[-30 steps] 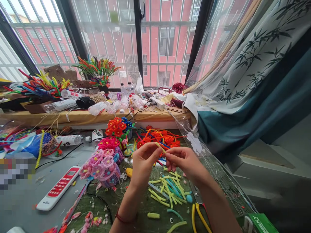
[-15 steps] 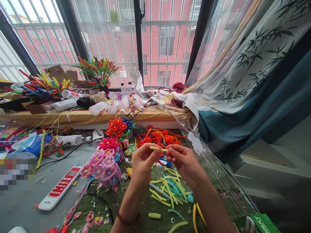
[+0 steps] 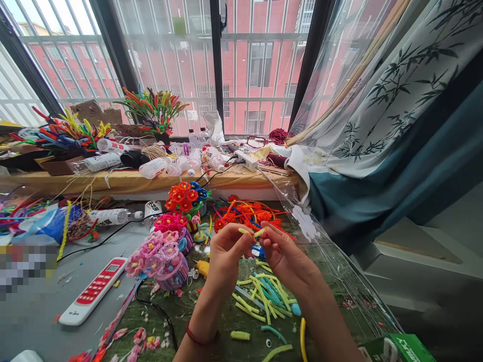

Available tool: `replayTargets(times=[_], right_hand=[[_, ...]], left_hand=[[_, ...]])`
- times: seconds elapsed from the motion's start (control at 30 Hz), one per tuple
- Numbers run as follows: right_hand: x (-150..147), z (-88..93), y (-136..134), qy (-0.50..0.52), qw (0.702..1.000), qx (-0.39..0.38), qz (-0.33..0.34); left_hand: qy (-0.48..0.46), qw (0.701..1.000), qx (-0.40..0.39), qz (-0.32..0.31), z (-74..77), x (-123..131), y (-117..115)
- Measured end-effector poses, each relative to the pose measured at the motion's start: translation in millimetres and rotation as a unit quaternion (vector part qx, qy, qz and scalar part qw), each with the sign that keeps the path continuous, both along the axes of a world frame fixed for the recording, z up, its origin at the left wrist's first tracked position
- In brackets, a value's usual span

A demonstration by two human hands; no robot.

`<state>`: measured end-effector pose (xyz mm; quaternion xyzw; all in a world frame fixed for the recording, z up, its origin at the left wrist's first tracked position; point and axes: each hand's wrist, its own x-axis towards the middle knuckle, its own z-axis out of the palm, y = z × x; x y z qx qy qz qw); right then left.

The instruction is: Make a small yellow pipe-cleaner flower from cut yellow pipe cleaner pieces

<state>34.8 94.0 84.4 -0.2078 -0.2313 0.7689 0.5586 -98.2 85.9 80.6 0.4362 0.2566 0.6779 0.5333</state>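
Around six o'clock on my feed, I'm pinching a yellow strip [image 3: 243, 231], left hand [image 3: 224, 254] grip closed tight, right hand [image 3: 284, 251] nipping its three-o'clock end.

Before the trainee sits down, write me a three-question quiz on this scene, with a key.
1. True or false: the red-and-white remote control lies left of the pale pink flower bunch.
2. What is pinched in the left hand? A) the remote control; B) a pale yellow strip; C) a bottle.
3. Fill in: the box at the picture's bottom right is mostly ____.

Key: 1. True. 2. B. 3. Green.
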Motion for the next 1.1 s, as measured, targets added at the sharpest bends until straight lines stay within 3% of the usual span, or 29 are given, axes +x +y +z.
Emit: replayTargets(times=[0.1, 0.33, 0.57, 0.73, 1.1], right_hand=[[-3, -0.8, -1, 0.063, 0.997, -0.035, 0.039], [-9, -2.9, -2, 0.139, 0.989, -0.022, 0.056], [-17, 3.2, -6, 0.080, 0.996, -0.020, 0.031], [-21, 8.3, -10, 0.034, 0.999, 0.008, -0.023], [-23, 5.6, -14, -0.052, 0.993, 0.091, -0.060]], left_hand=[[-0.017, 1.000, -0.006, 0.009, 0.2, 1, 0], [-0.043, 0.999, -0.006, 0.029, 2.5, 1, 1], [-0.041, 0.999, 0.014, 0.009, -1.3, 1, 1], [-0.047, 0.998, 0.046, -0.017, -4.3, -1, 2], [-0.047, 0.994, 0.071, -0.071, -6.5, -1, 2]])
